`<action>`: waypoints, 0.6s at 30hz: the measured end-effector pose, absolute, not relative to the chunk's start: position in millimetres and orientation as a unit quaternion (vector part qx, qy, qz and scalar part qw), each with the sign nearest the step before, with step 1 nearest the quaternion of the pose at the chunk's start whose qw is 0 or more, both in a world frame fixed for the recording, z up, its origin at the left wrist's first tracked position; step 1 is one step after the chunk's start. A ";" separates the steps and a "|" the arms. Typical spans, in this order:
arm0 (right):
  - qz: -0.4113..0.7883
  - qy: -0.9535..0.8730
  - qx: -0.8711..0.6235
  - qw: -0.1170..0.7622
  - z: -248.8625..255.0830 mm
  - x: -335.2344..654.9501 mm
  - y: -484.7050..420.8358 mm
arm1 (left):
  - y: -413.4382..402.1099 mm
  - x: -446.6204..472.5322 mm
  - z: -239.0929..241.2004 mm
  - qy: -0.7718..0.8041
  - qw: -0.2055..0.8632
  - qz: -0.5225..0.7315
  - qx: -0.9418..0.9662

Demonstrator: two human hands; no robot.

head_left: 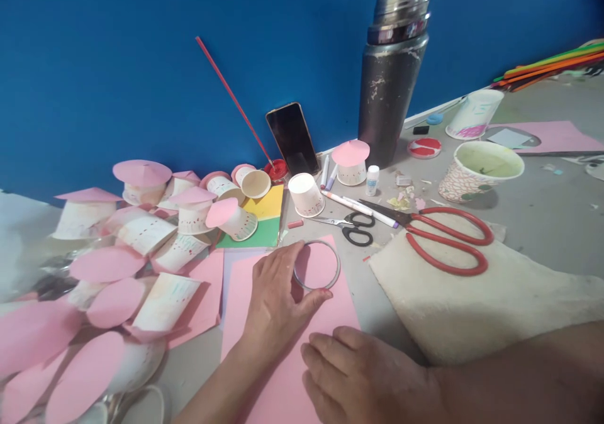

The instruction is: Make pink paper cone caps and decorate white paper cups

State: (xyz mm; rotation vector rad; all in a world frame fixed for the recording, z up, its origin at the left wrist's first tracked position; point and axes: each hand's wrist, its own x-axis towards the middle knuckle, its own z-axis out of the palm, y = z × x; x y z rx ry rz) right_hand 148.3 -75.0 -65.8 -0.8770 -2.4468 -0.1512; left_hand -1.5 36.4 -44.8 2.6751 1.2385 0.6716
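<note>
My left hand (278, 289) has its thumb and fingers around the edge of a thin grey ring (338, 267), which lies flat near the top of a pink paper sheet (278, 380). Pink paper shows inside the ring. Lower down, my right hand (363, 373) rests on the same sheet with its fingers stretched out and nothing in them. Just beyond the ring are small black-handled scissors (357, 235), several markers (349, 202) and an upside-down paper cup (306, 194).
Many paper cups with pink cone tops (141, 173) crowd the left side. A dark flask (391, 97) and a phone (293, 138) stand by the blue wall. Large red-handled scissors (448, 241) lie on a pale cloth (438, 304) at right, near a patterned cup (465, 182).
</note>
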 end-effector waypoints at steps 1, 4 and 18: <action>-0.055 -0.905 -0.325 0.268 -66.5 148.1 -74.8 | 36.5 -1.6 -45.1 0.408 0.059 0.224 0.883; -0.059 -0.899 -0.328 0.283 -67.5 148.3 -73.7 | 36.8 -1.7 -46.8 0.403 0.059 0.233 0.883; 0.024 -0.865 -0.405 0.296 -35.3 172.0 -58.6 | 33.4 1.0 -44.6 0.407 0.083 0.265 0.870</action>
